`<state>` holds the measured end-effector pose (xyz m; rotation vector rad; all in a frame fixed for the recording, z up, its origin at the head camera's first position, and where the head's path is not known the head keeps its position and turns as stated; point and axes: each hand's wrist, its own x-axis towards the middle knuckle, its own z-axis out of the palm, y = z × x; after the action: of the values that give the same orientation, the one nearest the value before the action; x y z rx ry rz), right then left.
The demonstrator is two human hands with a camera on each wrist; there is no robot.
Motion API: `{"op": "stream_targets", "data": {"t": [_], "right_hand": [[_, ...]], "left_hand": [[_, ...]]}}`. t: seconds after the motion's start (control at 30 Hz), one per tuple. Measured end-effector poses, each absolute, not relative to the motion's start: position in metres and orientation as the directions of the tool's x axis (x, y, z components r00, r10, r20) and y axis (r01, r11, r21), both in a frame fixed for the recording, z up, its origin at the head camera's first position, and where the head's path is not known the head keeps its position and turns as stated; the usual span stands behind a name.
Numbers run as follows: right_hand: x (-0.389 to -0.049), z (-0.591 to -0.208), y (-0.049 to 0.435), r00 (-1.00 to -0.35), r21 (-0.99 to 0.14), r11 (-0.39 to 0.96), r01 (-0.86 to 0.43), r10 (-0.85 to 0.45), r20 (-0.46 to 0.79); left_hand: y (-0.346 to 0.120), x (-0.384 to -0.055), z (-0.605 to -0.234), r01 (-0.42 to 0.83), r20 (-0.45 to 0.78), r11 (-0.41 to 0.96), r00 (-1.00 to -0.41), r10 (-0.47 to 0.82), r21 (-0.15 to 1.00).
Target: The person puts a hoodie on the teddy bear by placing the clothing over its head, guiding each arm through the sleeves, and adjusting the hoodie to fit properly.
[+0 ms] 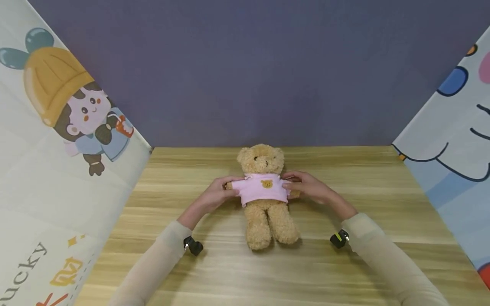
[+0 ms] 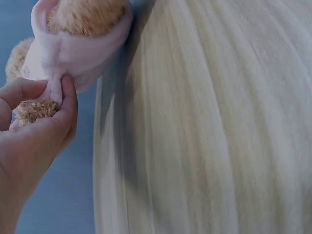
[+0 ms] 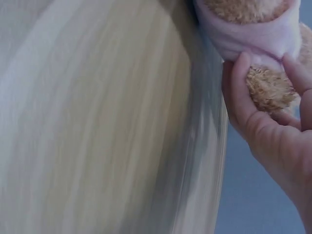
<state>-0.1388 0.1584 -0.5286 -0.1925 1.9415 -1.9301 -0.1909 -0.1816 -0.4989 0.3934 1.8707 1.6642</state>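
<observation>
A light brown teddy bear [image 1: 259,225] lies face up on the wooden table, its head toward the back wall. It wears a pink shirt [image 1: 252,189] with a small bear face on the chest. My left hand [image 1: 216,194] pinches the sleeve on the left side, and the left wrist view shows thumb and fingers gathering the pink cloth [image 2: 54,90] just above the furry paw [image 2: 35,111]. On the other side my right hand [image 1: 310,187] grips the opposite sleeve, thumb and fingers around the arm, with the paw [image 3: 269,90] showing between them.
The wooden table [image 1: 153,263] runs back to a dark purple-grey wall [image 1: 268,72]. A white panel [image 1: 30,178] printed with a cartoon child slants along the left, and another printed panel [image 1: 451,178] along the right. Black wrist cameras [image 1: 194,245] hang below both cuffs.
</observation>
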Motion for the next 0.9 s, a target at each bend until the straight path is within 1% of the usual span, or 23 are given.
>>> {"op": "stream_targets", "data": {"t": [0.07, 0.2, 0.3, 0.4, 0.5, 0.67, 0.77, 0.9], "right_hand": [[-0.138, -0.529, 0.157, -0.92, -0.986, 0.069, 0.155, -0.352, -0.169], [-0.136, -0.525, 0.162, -0.944, -0.975, 0.19, 0.114, -0.284, -0.166], [-0.136, -0.52, 0.165, -0.949, -0.967, 0.238, 0.095, -0.27, -0.16], [-0.138, -0.519, 0.164, -0.937, -0.977, 0.201, 0.076, -0.321, -0.139], [-0.138, -0.519, 0.162, -0.926, -0.985, 0.163, 0.057, -0.361, -0.113], [-0.135, -0.519, 0.164, -0.93, -0.974, 0.225, 0.021, -0.354, -0.102], [-0.132, -0.517, 0.165, -0.925, -0.969, 0.247, 0.017, -0.365, -0.109], [-0.128, -0.514, 0.161, -0.912, -0.983, 0.182, 0.028, -0.397, -0.1]], "left_hand": [[-0.184, -0.191, -0.497, -0.118, -0.222, 0.214, -0.79, 0.571, 0.97], [-0.191, -0.194, -0.493, -0.051, -0.194, 0.266, -0.817, 0.543, 0.962], [-0.192, -0.194, -0.492, -0.016, -0.187, 0.3, -0.815, 0.548, 0.954], [-0.189, -0.193, -0.493, -0.017, -0.198, 0.308, -0.8, 0.567, 0.951], [-0.184, -0.193, -0.495, -0.041, -0.203, 0.287, -0.802, 0.561, 0.957], [-0.182, -0.199, -0.496, -0.03, -0.187, 0.295, -0.835, 0.518, 0.955], [-0.185, -0.202, -0.496, -0.026, -0.2, 0.317, -0.824, 0.531, 0.948], [-0.181, -0.199, -0.497, -0.012, -0.196, 0.314, -0.801, 0.565, 0.949]]}}
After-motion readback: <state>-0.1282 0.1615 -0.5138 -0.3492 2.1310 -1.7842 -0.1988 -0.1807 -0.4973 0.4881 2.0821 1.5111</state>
